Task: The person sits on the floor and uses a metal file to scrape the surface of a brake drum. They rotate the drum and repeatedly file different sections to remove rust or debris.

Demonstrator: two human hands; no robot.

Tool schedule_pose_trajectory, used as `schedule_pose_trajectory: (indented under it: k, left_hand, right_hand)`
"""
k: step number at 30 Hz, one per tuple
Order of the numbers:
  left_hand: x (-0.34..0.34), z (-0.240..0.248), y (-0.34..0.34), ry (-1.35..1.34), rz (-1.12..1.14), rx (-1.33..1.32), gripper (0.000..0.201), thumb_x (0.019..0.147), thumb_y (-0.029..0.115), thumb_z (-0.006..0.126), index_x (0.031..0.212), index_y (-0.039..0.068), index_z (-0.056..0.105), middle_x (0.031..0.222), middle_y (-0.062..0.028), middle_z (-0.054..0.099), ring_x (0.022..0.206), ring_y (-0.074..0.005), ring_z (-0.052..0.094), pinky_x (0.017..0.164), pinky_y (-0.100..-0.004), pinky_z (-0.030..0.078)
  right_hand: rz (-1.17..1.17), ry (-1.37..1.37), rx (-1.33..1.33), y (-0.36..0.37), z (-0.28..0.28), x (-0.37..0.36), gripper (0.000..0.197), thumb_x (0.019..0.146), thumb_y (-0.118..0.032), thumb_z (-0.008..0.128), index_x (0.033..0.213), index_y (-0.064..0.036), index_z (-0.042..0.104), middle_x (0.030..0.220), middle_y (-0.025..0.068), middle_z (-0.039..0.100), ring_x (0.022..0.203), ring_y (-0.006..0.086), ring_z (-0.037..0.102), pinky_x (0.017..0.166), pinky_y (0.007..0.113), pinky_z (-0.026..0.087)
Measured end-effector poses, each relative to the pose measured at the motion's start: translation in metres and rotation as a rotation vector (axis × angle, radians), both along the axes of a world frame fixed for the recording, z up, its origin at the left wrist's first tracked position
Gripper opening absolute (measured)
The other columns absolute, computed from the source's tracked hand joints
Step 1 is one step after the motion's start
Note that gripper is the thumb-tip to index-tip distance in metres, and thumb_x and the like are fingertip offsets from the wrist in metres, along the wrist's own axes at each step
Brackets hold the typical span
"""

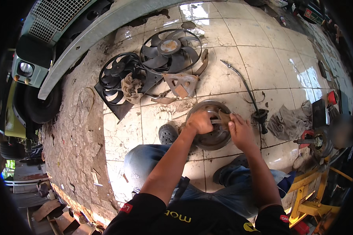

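A round, worn metal drum, much like a brake drum, lies on the tiles between my feet. My left hand is closed over its upper left part; what its fingers grip is hidden. From the right, my right hand pinches a small brown flat piece above the drum's middle. The fingers of both hands nearly meet there, and a short light metal bar shows between them. Whether the brown piece is fixed to the drum, I cannot tell.
Two black radiator fans lie beyond, with a crumpled rag and a rusty triangular bracket. A lever with cable and grey cloth lie right. A yellow metal stand is near right; a vehicle front stands far left.
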State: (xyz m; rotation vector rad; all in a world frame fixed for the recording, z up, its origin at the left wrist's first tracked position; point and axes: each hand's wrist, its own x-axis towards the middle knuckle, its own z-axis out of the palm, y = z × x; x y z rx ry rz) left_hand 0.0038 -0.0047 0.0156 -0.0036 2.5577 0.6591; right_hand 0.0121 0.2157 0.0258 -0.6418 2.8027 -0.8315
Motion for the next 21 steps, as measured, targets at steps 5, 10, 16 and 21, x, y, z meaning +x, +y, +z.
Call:
schedule_pose_trajectory:
  k: [5, 10, 16, 21]
  left_hand:
    - [0.007, 0.012, -0.002, -0.025, 0.02, 0.075, 0.038, 0.077, 0.032, 0.066, 0.106, 0.009, 0.074, 0.117, -0.0191, 0.069, 0.115, -0.0347, 0.063, 0.1, -0.0446, 0.049]
    - [0.005, 0.008, 0.008, 0.023, 0.024, 0.044, 0.038, 0.076, 0.025, 0.064, 0.11, 0.01, 0.073, 0.115, -0.0195, 0.07, 0.114, -0.0345, 0.063, 0.102, -0.0427, 0.048]
    - [0.003, 0.008, 0.001, -0.149, 0.016, -0.072, 0.042, 0.075, 0.026, 0.067, 0.115, 0.014, 0.073, 0.117, -0.0184, 0.069, 0.115, -0.0336, 0.064, 0.103, -0.0409, 0.048]
    - [0.012, -0.005, 0.006, 0.112, -0.005, 0.073, 0.043, 0.073, 0.033, 0.074, 0.108, 0.007, 0.073, 0.105, -0.021, 0.072, 0.101, -0.037, 0.069, 0.091, -0.0429, 0.055]
  right_hand:
    - [0.118, -0.023, -0.04, -0.013, 0.031, 0.014, 0.046, 0.107, -0.036, 0.037, 0.134, -0.0046, 0.056, 0.138, 0.0171, 0.058, 0.135, 0.0358, 0.048, 0.113, 0.059, 0.029]
    - [-0.015, -0.048, 0.101, 0.005, -0.001, -0.005, 0.048, 0.107, -0.038, 0.036, 0.135, -0.0052, 0.056, 0.139, 0.0161, 0.058, 0.136, 0.037, 0.047, 0.114, 0.059, 0.028]
    - [0.125, 0.069, 0.028, -0.01, 0.015, 0.019, 0.047, 0.106, -0.038, 0.038, 0.135, -0.0062, 0.056, 0.141, 0.0161, 0.056, 0.138, 0.0367, 0.045, 0.115, 0.057, 0.027]
    - [-0.008, -0.065, 0.157, 0.016, -0.005, -0.005, 0.05, 0.106, -0.038, 0.037, 0.136, -0.001, 0.054, 0.139, 0.0181, 0.056, 0.137, 0.0366, 0.046, 0.116, 0.057, 0.027]
